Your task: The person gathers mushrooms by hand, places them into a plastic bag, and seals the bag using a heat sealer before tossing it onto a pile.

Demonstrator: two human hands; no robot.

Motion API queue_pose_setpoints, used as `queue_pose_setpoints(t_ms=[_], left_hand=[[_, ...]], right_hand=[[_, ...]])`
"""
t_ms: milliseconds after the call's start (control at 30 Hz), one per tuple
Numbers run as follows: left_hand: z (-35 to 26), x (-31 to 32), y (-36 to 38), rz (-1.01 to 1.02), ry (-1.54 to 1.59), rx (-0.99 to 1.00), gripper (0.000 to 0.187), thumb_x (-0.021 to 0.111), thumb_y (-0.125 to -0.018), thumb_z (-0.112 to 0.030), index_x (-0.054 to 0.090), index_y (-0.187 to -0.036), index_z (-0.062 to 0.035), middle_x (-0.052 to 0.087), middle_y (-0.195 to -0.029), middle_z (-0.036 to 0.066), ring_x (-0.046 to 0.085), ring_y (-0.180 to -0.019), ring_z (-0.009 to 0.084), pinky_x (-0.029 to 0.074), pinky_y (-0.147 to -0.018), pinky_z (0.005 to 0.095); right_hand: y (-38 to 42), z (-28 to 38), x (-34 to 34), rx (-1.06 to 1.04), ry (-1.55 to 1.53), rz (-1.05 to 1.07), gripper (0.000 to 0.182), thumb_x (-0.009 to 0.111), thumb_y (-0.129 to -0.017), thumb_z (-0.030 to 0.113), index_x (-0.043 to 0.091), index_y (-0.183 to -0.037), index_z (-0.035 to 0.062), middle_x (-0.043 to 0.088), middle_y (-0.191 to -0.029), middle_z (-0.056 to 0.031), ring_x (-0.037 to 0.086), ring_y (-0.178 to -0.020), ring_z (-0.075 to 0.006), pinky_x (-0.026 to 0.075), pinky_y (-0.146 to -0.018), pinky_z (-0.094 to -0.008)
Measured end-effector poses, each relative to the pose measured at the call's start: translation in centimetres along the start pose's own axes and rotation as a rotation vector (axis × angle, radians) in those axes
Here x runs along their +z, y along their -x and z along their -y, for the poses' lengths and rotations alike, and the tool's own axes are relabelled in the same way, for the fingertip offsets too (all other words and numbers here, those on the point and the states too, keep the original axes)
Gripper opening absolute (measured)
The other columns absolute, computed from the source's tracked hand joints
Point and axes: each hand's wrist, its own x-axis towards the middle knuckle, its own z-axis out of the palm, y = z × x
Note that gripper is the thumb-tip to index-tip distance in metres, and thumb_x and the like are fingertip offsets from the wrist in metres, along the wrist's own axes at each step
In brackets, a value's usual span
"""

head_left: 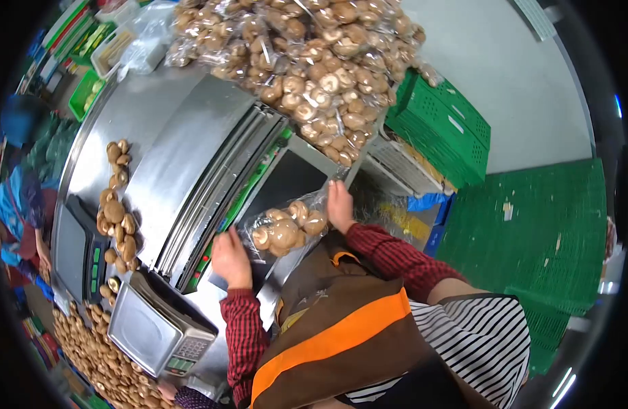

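A clear plastic bag of brown shiitake mushrooms (284, 230) is stretched between my two hands. My left hand (231, 259) is closed on the bag's left end. The other end is pinched by my right hand (340, 208), fingers closed on the film. Directly beyond the bag lies the dark plate of a wrapping machine (290, 178), with metal rollers (211, 198) along its left side. Just past my right hand rises a large heap of bagged mushrooms (327, 75).
Loose mushrooms (116, 211) lie on the steel table (184, 129), with a scale (147, 327) near them. More loose mushrooms (102, 354) are piled at lower left. Green crates (440, 126) stand on the right. Another person (21, 211) is at far left.
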Motion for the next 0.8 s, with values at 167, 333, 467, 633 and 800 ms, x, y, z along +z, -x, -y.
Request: queue_pose_setpoints(t_ms=[167, 333, 467, 633, 800], left_hand=[[-6.2, 2.7, -0.8, 0.328, 1.099, -0.592, 0.033, 0.054, -0.1, -0.03, 0.057, -0.077, -0.0066, 0.055, -0.07, 0.004, 0.055, -0.065, 0.0199, 0.045, -0.057, 0.0354], [-11.7, -2.0, -0.5, 0.54, 1.786, -0.283, 0.043, 0.047, -0.1, -0.046, 0.053, -0.09, -0.0046, 0.046, -0.075, 0.003, 0.044, -0.065, 0.0143, 0.042, -0.062, 0.0249], [-19.7, -8.0, -6.2, 0.747, 1.909, -0.667, 0.039, 0.053, -0.097, -0.042, 0.054, -0.103, -0.0036, 0.053, -0.099, 0.012, 0.056, -0.085, 0.0242, 0.049, -0.073, 0.0327], [-23.6, -4.7, -10.0, 1.378, 2.885, -1.579, 0.075, 0.046, -0.09, -0.066, 0.054, -0.118, 0.003, 0.054, -0.121, 0.022, 0.056, -0.107, 0.0307, 0.047, -0.089, 0.0417], [-30.4, -0.4, -16.6, 1.365, 2.182, -0.95, 0.083, 0.043, -0.091, -0.069, 0.047, -0.129, 0.0046, 0.048, -0.137, 0.025, 0.043, -0.13, 0.0399, 0.033, -0.111, 0.0498]], right_hand=[[3.1, -2.4, 1.3, -0.038, -1.025, 0.963, 0.029, 0.049, -0.098, 0.029, 0.06, -0.109, 0.0048, 0.063, -0.099, -0.0183, 0.061, -0.097, -0.0301, 0.048, -0.073, -0.04], [2.6, 6.1, -5.1, 0.229, -0.753, 1.718, 0.019, 0.055, -0.097, 0.021, 0.064, -0.11, 0.0096, 0.062, -0.11, -0.0056, 0.058, -0.098, -0.0145, 0.048, -0.08, -0.0302], [-3.3, 8.2, -14.7, 0.662, -0.805, 1.104, 0.039, 0.053, -0.1, 0.027, 0.053, -0.13, 0.0011, 0.056, -0.128, -0.0072, 0.055, -0.114, -0.0136, 0.045, -0.097, -0.0304], [-7.7, 9.1, -20.0, 0.031, -0.757, 1.074, 0.073, 0.076, -0.084, 0.017, 0.035, -0.143, 0.005, 0.05, -0.135, -0.0084, 0.052, -0.119, -0.0168, 0.042, -0.101, -0.032], [-21.7, 6.4, -19.9, 0.198, -1.424, 0.472, 0.05, 0.058, -0.097, 0.028, 0.043, -0.139, 0.0047, 0.053, -0.137, -0.0087, 0.056, -0.12, -0.0216, 0.048, -0.101, -0.0391]])
